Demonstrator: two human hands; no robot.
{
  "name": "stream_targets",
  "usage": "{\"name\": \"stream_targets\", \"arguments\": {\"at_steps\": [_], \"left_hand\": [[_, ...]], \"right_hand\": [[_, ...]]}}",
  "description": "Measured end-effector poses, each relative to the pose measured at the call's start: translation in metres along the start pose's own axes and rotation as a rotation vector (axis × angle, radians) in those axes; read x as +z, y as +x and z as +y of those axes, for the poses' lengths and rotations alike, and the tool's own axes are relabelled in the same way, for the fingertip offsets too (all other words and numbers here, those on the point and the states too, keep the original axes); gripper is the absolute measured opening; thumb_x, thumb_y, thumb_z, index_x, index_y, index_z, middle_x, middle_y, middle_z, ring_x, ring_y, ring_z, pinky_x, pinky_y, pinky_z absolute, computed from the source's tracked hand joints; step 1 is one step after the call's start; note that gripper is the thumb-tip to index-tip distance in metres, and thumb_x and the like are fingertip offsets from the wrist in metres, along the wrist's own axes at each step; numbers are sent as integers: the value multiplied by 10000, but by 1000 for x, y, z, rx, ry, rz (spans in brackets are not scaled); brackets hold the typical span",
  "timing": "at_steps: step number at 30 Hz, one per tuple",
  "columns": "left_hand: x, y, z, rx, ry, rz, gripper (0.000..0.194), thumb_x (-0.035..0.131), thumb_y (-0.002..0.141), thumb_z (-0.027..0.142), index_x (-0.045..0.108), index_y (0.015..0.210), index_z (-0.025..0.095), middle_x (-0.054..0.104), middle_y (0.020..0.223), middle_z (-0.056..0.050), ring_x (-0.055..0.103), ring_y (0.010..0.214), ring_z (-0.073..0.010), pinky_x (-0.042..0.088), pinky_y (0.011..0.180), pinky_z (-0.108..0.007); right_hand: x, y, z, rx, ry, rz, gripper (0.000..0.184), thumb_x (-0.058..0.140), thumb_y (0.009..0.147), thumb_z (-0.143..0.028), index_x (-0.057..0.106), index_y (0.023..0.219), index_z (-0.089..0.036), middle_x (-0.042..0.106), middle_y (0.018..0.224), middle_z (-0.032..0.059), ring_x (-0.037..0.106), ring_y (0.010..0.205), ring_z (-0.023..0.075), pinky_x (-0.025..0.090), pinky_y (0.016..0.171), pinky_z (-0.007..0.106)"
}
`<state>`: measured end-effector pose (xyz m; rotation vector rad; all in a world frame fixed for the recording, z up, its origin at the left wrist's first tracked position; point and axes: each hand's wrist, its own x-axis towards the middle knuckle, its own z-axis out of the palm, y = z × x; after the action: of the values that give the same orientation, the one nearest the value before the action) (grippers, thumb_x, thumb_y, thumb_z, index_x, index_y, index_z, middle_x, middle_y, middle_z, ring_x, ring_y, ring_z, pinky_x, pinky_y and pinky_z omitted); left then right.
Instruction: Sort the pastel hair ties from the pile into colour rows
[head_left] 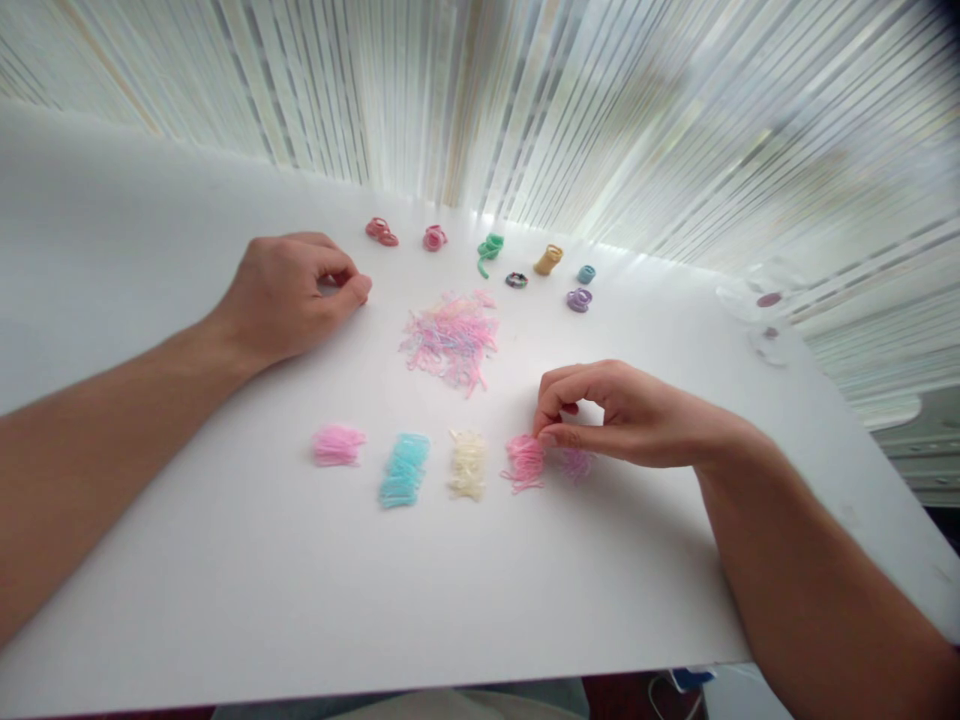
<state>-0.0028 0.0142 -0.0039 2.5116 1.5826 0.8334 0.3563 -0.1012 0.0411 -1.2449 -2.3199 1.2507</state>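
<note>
Pinching narrowly, the right hand (622, 415) rests its fingertips (543, 421) on a pink tuft of tiny elastic bands (523, 462); whether they grip any is hidden. Beside that hand lie a cream tuft (466, 465) and a blue tuft (403, 470); ahead, a mixed pastel heap (450, 340). Beyond it, the left hand (296, 300) curls closed on the white tabletop (187, 610), holding nothing visible.

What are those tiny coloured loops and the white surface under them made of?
The mixed pile of loops looks like soft rubber or silicone: thin, slightly translucent, glossy, curling in loose bends. The white surface looks like smooth matte board or laminate, with a thin straight edge; its look cannot settle which.
</note>
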Motion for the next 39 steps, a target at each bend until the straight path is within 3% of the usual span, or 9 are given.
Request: {"name": "stream_targets", "arguments": {"at_steps": [5, 9, 15, 19, 27, 33, 39], "left_hand": [[0, 0, 0, -10, 2, 6, 422, 508, 956, 454, 794, 914, 146, 798, 1054, -94, 694, 987, -214, 495, 972, -362], [0, 0, 1, 5, 9, 19, 434, 500, 947, 467, 796, 895, 155, 802, 1034, -98, 710, 971, -228, 507, 943, -371], [1, 1, -1, 3, -33, 11, 373, 522, 936, 466, 777, 833, 214, 820, 1016, -95, 751, 964, -256, 558, 959, -390], [1, 1, -4, 8, -41, 4, 346, 532, 946, 468, 770, 824, 249, 835, 1024, -56, 762, 963, -238, 574, 970, -355], [1, 1, -1, 8, -44, -6, 357, 531, 937, 471, 778, 824, 240, 841, 1026, -59, 762, 939, -224, 583, 967, -333], [2, 3, 1, 16, -52, -4, 345, 532, 929, 471, 763, 812, 242, 834, 1005, -64, 766, 929, -228, 586, 958, -343], [2, 3, 1, 28, -48, -1, 341, 536, 938, 465, 766, 814, 246, 836, 1006, -60, 764, 929, -225, 588, 952, -339]], "right_hand": [[-1, 0, -5, -32, 19, -21, 129, 834, 934, -305, 835, 835, -224, 780, 846, 49, 611, 710, 167, 486, 660, 324], [-2, 1, -3, -38, 51, 43, 185, 872, 921, -363, 820, 812, -223, 767, 816, 49, 597, 716, 177, 487, 680, 344], [3, 11, 20, 12, 42, 435, 253, 846, 921, -450, 813, 838, -213, 729, 776, 40, 570, 716, 181, 455, 680, 350], [8, 18, 31, 59, -15, 547, 297, 818, 913, -493, 844, 922, -197, 691, 710, 24, 523, 668, 166, 424, 633, 334], [23, 23, 22, 86, -75, 495, 290, 814, 923, -495, 849, 952, -209, 759, 780, 50, 611, 669, 180, 481, 611, 324], [38, 34, 7, 39, -129, 481, 154, 824, 894, -373, 850, 923, -224, 804, 875, 55, 676, 749, 196, 516, 687, 338], [42, 42, 0, 27, -190, 486, 72, 836, 893, -290, 846, 875, -220, 789, 837, 39, 676, 721, 180, 510, 722, 340]]}}
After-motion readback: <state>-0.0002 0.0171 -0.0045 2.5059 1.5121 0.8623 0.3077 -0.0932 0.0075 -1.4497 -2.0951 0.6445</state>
